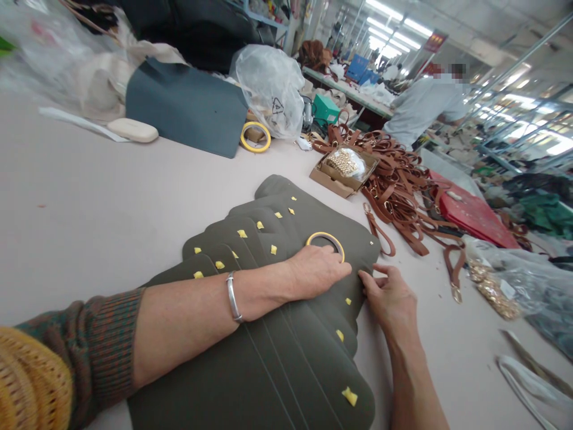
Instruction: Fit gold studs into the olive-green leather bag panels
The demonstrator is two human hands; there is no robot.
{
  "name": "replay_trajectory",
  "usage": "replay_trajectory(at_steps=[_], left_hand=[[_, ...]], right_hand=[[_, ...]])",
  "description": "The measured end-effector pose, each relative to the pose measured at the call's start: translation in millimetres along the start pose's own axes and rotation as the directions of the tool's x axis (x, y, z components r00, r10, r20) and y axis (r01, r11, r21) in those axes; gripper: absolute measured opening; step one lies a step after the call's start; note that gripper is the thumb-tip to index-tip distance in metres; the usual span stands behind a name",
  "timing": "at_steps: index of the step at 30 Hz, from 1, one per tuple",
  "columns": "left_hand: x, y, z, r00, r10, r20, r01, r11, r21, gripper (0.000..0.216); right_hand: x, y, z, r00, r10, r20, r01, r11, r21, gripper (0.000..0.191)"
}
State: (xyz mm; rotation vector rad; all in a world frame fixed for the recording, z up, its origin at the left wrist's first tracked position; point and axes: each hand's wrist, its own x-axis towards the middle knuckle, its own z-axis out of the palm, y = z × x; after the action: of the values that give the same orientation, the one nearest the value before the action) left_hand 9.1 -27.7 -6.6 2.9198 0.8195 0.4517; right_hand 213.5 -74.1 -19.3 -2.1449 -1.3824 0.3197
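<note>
Dark olive-green leather-like panels lie overlapped in a fanned stack, with small yellow tape pieces stuck along their edges. My left hand is closed over the top panel, its fingers curled at a roll of yellow tape. The hand covers the lower part of that roll. At the panel's right edge is my right hand, thumb and forefinger closed on the border near a corner. Part of its grip is hidden.
Brown straps with metal clasps pile up at the right, beside a cardboard box of gold-coloured chain. A second tape roll, a dark blue-grey sheet and plastic bags lie behind. A person stands farther back.
</note>
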Motion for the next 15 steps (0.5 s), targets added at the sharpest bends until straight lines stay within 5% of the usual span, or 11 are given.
replay_trajectory(at_steps=[5, 10, 15], left_hand=[[0.3, -0.1, 1.4, 1.0, 0.001, -0.007, -0.001, 1.0, -0.001, 0.016], [0.1, 0.1, 1.6, 1.0, -0.014, 0.004, 0.014, 1.0, 0.0, 0.017], [-0.7, 0.5, 0.8, 1.0, -0.004, -0.001, 0.004, 1.0, -0.004, 0.017]], right_hand=[[-12.1, 11.7, -5.7, 0.992, 0.06, 0.11, -0.089, 0.955, 0.285, 0.046], [-15.2, 4.5, -2.7, 0.992, -0.123, -0.008, 0.123, 0.992, -0.003, 0.041], [-6.5, -4.7, 1.9, 0.992, -0.128, -0.004, 0.127, 0.985, -0.116, 0.036]])
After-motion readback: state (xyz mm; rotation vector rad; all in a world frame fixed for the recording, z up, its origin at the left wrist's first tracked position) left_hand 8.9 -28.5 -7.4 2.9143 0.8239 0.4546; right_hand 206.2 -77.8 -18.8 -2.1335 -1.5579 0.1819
